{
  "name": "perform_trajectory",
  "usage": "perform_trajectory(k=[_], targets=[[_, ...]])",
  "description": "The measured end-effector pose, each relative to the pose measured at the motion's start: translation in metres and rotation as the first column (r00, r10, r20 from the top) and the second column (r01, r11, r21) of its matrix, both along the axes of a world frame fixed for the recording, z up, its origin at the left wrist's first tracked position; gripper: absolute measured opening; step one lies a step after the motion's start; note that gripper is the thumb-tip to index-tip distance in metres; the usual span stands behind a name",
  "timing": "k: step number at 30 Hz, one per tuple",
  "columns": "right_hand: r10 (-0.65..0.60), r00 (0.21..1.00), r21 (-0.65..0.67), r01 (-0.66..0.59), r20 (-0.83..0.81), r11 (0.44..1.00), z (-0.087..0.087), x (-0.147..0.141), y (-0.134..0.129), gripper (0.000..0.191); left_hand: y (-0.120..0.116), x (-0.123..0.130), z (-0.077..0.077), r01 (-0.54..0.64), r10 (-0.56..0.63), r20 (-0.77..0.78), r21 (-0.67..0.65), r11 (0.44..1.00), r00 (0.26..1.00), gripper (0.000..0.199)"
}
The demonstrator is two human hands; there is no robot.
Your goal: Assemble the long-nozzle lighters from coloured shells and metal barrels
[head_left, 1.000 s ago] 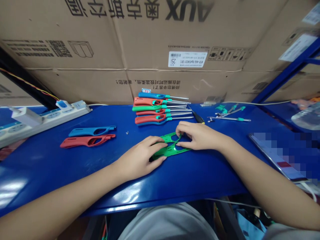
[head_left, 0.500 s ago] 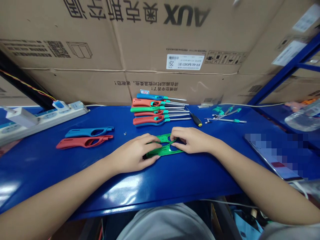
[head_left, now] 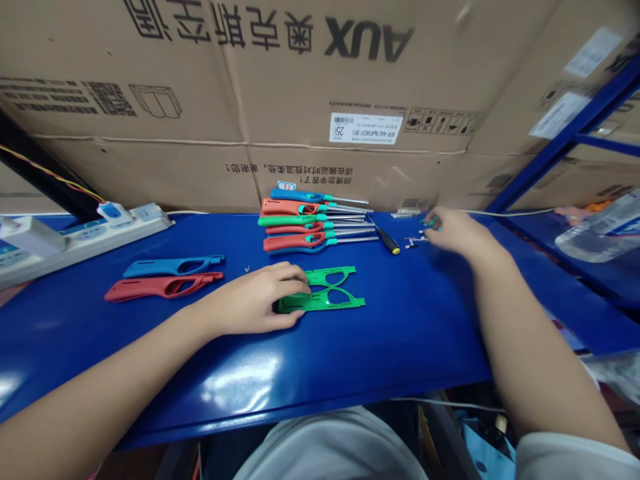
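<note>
Two green lighter casing halves (head_left: 331,301) lie side by side on the blue table, their finger holes to the right. My left hand (head_left: 267,297) is closed over their left ends, fingers curled and thumb at the near edge. My right hand (head_left: 457,230) has its fingertips together at the small teal lighter parts (head_left: 430,223) at the back right. What is between those fingers is partly hidden and blurred. Some thin wired pieces (head_left: 414,241) lie just left of the right hand.
Several lighters with metal tubes (head_left: 320,223) lie in a stack at the back, beside a screwdriver (head_left: 387,240). At the left are a blue casing (head_left: 170,267), a red casing (head_left: 160,287) and a power strip (head_left: 85,237). A cardboard box (head_left: 280,100) walls the back; a plastic bottle (head_left: 603,227) lies far right.
My right hand has let go of the green casing halves and moved right and back to the small teal parts. My left hand has stayed on the casing halves.
</note>
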State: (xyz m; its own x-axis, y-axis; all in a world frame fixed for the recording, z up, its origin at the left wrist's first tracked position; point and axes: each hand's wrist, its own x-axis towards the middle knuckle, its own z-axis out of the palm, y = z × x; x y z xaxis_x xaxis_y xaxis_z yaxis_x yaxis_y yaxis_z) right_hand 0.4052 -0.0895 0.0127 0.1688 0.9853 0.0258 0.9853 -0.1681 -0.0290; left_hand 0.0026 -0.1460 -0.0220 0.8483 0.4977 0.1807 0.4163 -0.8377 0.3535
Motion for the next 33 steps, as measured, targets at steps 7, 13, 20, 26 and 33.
perform_trajectory(k=[7,13,20,26,33], targets=[[-0.119,0.992,-0.233,0.122,0.028,0.965,-0.014,0.04,0.008,0.031,0.0,-0.002,0.002,-0.019,0.02,-0.03,0.025,0.999,0.999,0.027],[-0.121,0.993,-0.249,0.118,0.006,0.961,-0.019,0.042,0.013,0.033,-0.001,-0.003,0.002,-0.016,0.02,-0.07,0.06,0.998,0.997,0.028],[-0.062,0.996,-0.042,0.059,-0.059,0.997,-0.003,0.035,0.004,0.009,0.0,-0.002,0.003,-0.012,0.02,-0.084,0.097,0.995,0.996,0.027],[0.204,0.974,0.123,-0.192,-0.093,0.974,0.011,0.006,-0.011,0.008,0.001,-0.004,0.004,-0.008,0.013,-0.06,0.086,0.996,0.998,0.023],[0.551,0.795,0.29,-0.481,-0.253,0.827,0.012,-0.046,-0.031,0.016,0.001,-0.007,0.009,-0.03,0.031,-0.055,0.021,0.999,0.998,0.022]])
